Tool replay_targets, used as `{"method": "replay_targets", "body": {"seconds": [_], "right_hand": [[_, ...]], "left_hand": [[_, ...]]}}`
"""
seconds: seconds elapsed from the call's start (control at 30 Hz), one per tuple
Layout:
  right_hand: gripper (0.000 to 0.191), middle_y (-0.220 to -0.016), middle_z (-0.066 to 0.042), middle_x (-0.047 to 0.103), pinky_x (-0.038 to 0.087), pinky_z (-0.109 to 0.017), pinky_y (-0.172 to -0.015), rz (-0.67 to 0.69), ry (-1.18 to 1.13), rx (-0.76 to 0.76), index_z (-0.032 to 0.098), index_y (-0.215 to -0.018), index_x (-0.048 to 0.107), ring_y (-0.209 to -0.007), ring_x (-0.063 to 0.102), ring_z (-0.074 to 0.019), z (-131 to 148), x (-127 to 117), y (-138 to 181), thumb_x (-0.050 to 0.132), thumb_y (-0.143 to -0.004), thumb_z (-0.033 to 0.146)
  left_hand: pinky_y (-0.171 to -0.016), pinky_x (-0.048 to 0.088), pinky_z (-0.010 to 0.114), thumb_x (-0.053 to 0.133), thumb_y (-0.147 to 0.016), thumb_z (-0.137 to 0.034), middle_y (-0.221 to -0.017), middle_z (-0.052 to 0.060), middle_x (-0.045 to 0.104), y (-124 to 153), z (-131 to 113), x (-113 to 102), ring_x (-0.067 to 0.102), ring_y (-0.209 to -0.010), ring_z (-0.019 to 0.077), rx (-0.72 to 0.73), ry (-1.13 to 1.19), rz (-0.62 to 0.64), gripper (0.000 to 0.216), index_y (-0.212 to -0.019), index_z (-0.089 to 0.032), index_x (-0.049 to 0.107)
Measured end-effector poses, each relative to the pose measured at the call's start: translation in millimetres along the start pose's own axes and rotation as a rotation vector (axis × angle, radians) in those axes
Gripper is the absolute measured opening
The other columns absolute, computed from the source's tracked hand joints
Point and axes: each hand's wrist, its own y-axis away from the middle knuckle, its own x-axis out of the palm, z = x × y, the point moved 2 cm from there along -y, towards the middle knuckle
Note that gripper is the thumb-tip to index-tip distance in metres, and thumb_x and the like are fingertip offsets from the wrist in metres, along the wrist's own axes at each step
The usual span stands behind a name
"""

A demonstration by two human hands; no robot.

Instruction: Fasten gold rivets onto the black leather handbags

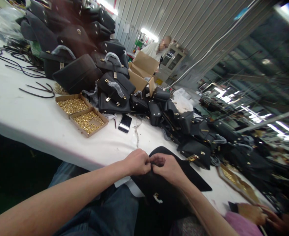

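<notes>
Left hand [136,162] and right hand [168,168] meet at lower centre of frame, fingers of both curled tight together, pinching the top edge of a black bag [159,191]. Bag is matte black, flap spread over the edge of the white surface [23,111], small gold clasp [157,197] on the front. Mid-left are two cardboard trays [72,105] of gold hardware, with a phone [125,123] beside them. Bag pile [85,65] upper left. Another person's hand [252,213] lower right.
</notes>
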Motion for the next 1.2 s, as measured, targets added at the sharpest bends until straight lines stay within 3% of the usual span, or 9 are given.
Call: {"method": "replay_targets", "body": {"seconds": [0.27,0.43,0.7,0.9,1.03,1.2], "right_hand": [[0.025,-0.092,-0.004,0.078,0.056,-0.028,-0.077,-0.017,-0.030,0.025,0.015,-0.100,0.077,-0.085,0.074,-0.0195,-5,3,-4,0.068,-0.077,0.017],[0.022,-0.090,-0.003,0.078,0.056,-0.028,-0.077,-0.043,-0.005,0.023,0.015,-0.099,0.078,-0.084,0.073,-0.0192,-5,6,-5,0.069,-0.079,0.019],[0.033,-0.096,-0.005,0.079,0.056,-0.028,-0.081,-0.030,-0.085,0.050,0.014,-0.108,0.078,-0.088,0.074,-0.0189,-11,1,-11,0.071,-0.076,0.019],[0.038,-0.099,-0.006,0.080,0.056,-0.028,-0.081,0.031,-0.077,0.039,0.013,-0.114,0.079,-0.089,0.075,-0.0196,-8,-4,-8,0.070,-0.077,0.018],[0.052,-0.102,-0.006,0.080,0.057,-0.029,-0.083,0.068,-0.070,0.017,0.014,-0.129,0.076,-0.092,0.076,-0.0210,-5,-6,-4,0.068,-0.078,0.016],[0.047,-0.106,-0.006,0.081,0.059,-0.031,-0.088,0.096,-0.004,-0.038,0.015,-0.122,0.083,-0.096,0.077,-0.0232,5,-12,-4,0.066,-0.078,0.015]], "left_hand": [[-0.054,0.024,0.029,0.063,-0.080,-0.020,-0.057,0.007,0.065,2,2,5,0.031,-0.048,0.0091,-0.033,0.087,-0.038,0.022,-0.063,-0.013,0.074],[-0.053,0.025,0.028,0.062,-0.079,-0.021,-0.052,0.002,0.056,3,6,10,0.033,-0.049,0.0086,-0.073,0.158,-0.047,0.021,-0.061,-0.013,0.070],[-0.053,0.026,0.027,0.061,-0.083,-0.027,-0.053,-0.003,0.042,-3,13,4,0.041,-0.056,0.0102,-0.199,0.284,0.066,0.025,-0.063,-0.013,0.065],[-0.052,0.023,0.028,0.064,-0.078,-0.023,-0.053,-0.005,0.028,-6,9,-5,0.034,-0.055,0.0092,-0.122,0.259,0.127,0.023,-0.058,-0.014,0.057],[-0.054,0.025,0.028,0.067,-0.079,-0.023,-0.051,-0.005,0.036,-9,11,-8,0.037,-0.054,0.0095,-0.041,0.232,0.169,0.019,-0.063,-0.013,0.065],[-0.056,0.026,0.028,0.066,-0.077,-0.020,-0.052,-0.003,0.042,-14,10,-5,0.038,-0.054,0.0099,0.017,0.199,0.153,0.015,-0.064,-0.013,0.070]]}}
